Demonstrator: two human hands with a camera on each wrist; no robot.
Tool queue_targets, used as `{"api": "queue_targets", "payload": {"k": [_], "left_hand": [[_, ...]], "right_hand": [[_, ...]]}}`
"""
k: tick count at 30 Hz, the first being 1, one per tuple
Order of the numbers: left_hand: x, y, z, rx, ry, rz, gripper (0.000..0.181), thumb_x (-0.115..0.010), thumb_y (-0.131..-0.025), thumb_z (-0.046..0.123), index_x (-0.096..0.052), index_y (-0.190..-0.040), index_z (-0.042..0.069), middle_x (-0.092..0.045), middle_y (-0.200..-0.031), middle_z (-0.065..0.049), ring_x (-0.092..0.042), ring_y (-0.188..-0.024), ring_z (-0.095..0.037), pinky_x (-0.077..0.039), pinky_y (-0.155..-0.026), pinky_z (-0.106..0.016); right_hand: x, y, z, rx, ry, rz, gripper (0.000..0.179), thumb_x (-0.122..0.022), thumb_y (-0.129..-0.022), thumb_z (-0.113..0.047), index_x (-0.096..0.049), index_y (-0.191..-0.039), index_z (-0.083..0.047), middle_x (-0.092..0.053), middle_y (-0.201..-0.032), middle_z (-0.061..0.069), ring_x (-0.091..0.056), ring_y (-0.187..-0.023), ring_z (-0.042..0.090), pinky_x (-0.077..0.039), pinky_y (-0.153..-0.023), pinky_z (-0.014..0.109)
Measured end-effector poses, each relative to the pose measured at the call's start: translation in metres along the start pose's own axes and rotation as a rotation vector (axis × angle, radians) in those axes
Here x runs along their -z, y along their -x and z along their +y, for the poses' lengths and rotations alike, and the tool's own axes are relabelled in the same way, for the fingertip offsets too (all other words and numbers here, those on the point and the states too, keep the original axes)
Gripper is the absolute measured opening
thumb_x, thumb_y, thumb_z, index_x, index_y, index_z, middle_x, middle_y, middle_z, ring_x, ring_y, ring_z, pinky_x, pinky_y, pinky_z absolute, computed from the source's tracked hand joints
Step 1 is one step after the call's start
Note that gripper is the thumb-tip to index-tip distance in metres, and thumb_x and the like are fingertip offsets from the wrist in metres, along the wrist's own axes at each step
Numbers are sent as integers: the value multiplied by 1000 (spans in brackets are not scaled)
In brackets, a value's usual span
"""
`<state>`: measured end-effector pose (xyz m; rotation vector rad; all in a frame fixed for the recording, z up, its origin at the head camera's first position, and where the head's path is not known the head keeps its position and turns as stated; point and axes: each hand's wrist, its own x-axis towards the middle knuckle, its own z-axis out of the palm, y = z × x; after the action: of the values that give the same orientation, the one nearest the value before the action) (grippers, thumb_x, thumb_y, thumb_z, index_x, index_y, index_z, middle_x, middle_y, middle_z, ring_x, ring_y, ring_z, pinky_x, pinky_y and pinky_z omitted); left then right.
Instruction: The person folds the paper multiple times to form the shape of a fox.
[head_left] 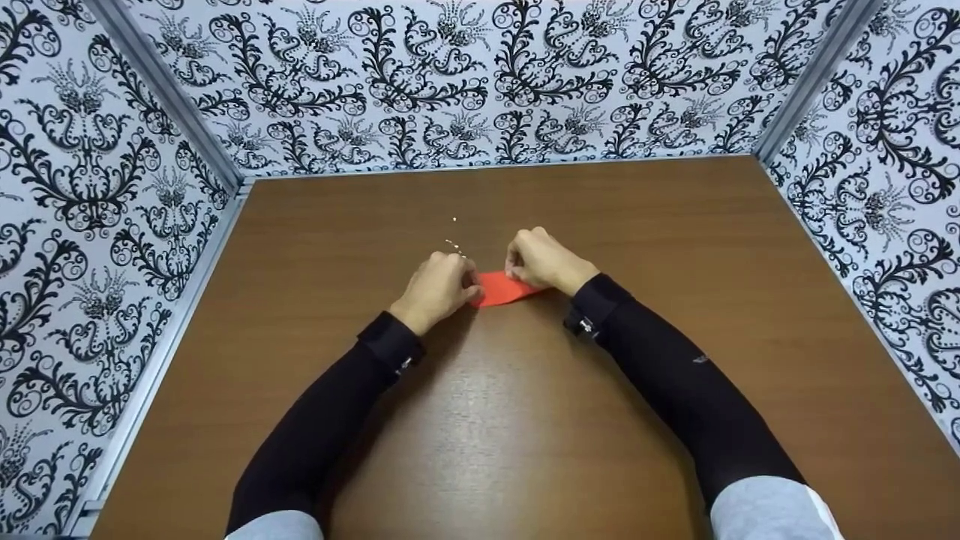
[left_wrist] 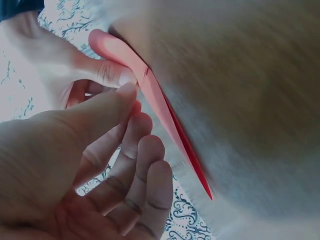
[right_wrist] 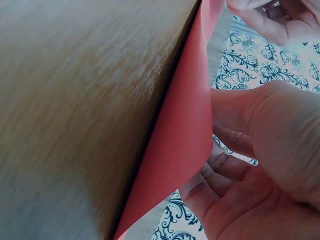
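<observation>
A folded piece of red paper is between my two hands, over the middle of the table. My left hand pinches its left part between thumb and forefinger, while the other fingers hang loosely curled in the left wrist view. At the other side my right hand grips the paper, with the thumb on the near face and fingers behind it in the right wrist view. Seen from the left wrist, the red paper is nearly edge-on, its layers parting toward a pointed end. A thin chain of small shiny beads lies just beyond my left hand.
The brown wooden table reaches back to a patterned black-and-white wall. Similar panels flank it left and right, with grey metal posts at the corners. A small bright speck lies behind the beads.
</observation>
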<state>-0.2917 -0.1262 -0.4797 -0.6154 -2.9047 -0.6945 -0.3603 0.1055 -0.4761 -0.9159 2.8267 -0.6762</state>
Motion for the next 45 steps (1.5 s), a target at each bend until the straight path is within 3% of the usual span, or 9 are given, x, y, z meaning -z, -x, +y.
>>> {"api": "queue_targets", "payload": {"k": [7,13,20,29,35,45], "left_hand": [[-8,-4,5,-135,-8,32,3,-90,-102,10,-91,-100,9,-85,-101,-11,-83,-98,-31,-70,-87,-48],[-12,-7,10,-198,-37,-24,7,-86,-105,10,-93,-107,10,-84,-106,-11,-84,-102,-29,-70,-90,-45],[-16,-8,12,-273,-90,-59,12,-83,-103,3,-88,-93,8,-82,-100,-12,-82,-94,-27,-68,-82,-46],[-18,-10,10,-301,-101,-77,16,-82,-101,-2,-84,-86,4,-79,-89,-10,-69,-82,-20,-62,-78,-43],[-16,-13,10,-310,-67,-81,17,-86,-99,0,-83,-82,5,-69,-80,0,-56,-77,-13,-55,-72,-37],[-16,-14,9,-318,-54,-72,20,-85,-95,-2,-79,-76,4,-58,-75,6,-53,-73,-14,-51,-69,-38]], "right_hand": [[1,0,1,41,18,7,12,-81,-96,-4,-89,-89,-7,-84,-83,7,-72,-80,24,-62,-79,40],[0,-1,3,40,23,17,12,-81,-95,-4,-89,-88,-8,-84,-84,6,-74,-82,26,-63,-80,41],[-1,0,3,24,24,10,10,-82,-97,-5,-89,-91,-7,-85,-87,7,-74,-84,27,-63,-83,43],[-2,0,3,28,28,17,10,-82,-98,-5,-90,-93,-7,-86,-91,8,-77,-89,30,-65,-86,45],[-3,2,2,39,21,32,10,-81,-99,-3,-89,-93,-4,-87,-91,10,-76,-86,28,-64,-83,44],[-6,5,4,18,-5,49,6,-84,-98,-6,-90,-96,-7,-87,-95,9,-78,-91,29,-64,-88,45]]}}
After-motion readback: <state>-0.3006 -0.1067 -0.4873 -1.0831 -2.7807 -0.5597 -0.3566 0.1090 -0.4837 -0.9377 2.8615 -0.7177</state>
